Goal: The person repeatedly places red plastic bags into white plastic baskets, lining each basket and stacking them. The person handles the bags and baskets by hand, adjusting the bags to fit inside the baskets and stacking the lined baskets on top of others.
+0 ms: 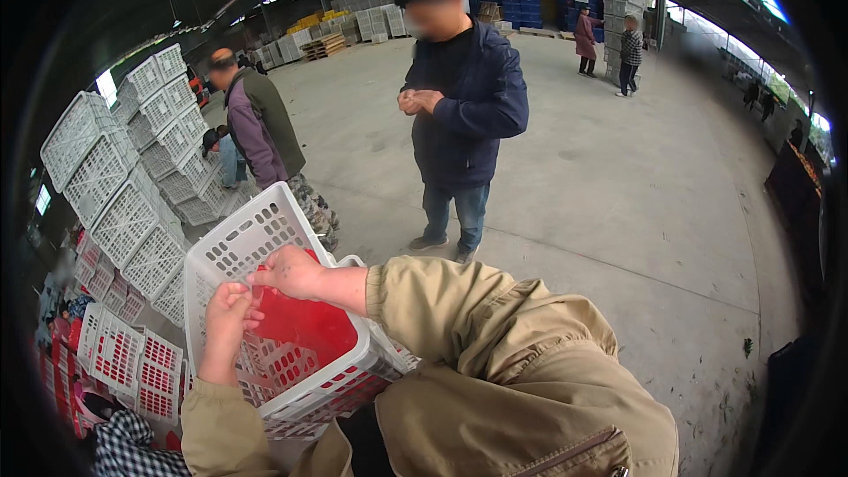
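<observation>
A white perforated plastic crate (248, 238) stands right in front of me, resting on what looks like another crate of the same kind. Red plastic film (305, 321), probably a bag or liner, hangs inside it towards the right wall. My right hand (295, 273) reaches over the crate and pinches the film's upper edge between thumb and forefinger. Close beside it, my left hand (228, 315) has its thumb and fingertips pressed together at the same edge. The fingertips of both hands nearly touch, and the exact grip of the left is partly hidden.
Tall stacks of white crates (126, 192) rise on the left. Lower left are crates with red liners (119, 351) and a person in a checked garment (132, 444). A person in a dark jacket (464, 99) stands ahead; another person (262, 119) stands beside the stacks.
</observation>
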### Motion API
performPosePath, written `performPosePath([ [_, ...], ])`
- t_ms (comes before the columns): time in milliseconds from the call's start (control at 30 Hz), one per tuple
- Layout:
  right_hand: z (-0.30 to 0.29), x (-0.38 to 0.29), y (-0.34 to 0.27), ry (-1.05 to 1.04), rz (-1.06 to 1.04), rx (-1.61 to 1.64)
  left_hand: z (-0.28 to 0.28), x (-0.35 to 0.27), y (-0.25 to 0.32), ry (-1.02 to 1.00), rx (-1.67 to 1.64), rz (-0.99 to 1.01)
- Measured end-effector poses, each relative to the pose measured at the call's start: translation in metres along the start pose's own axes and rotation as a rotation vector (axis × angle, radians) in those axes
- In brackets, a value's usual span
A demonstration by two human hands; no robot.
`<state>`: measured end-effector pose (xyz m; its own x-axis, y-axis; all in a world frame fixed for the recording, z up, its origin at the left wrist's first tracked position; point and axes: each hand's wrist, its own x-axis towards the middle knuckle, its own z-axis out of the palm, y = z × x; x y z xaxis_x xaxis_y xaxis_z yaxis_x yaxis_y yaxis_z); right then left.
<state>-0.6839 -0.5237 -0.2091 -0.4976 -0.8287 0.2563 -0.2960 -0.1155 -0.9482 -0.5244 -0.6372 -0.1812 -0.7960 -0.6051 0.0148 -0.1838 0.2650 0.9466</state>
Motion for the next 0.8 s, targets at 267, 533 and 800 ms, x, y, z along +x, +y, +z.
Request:
performPosePath([
  [267, 0.006, 0.004, 0.012, 0.108, -0.266, -0.35, 0.006, 0.001, -0.004, -0.026, 0.124, -0.024],
  [533, -0.002, -0.001, -0.001, -0.042, -0.051, 0.211, 0.009, 0.001, -0.01, -0.116, -0.119, 0.105],
  [800, -0.004, -0.008, -0.021, -0.075, 0.003, -0.024, 0.014, -0.001, 0.004, -0.148, -0.124, 0.148],
])
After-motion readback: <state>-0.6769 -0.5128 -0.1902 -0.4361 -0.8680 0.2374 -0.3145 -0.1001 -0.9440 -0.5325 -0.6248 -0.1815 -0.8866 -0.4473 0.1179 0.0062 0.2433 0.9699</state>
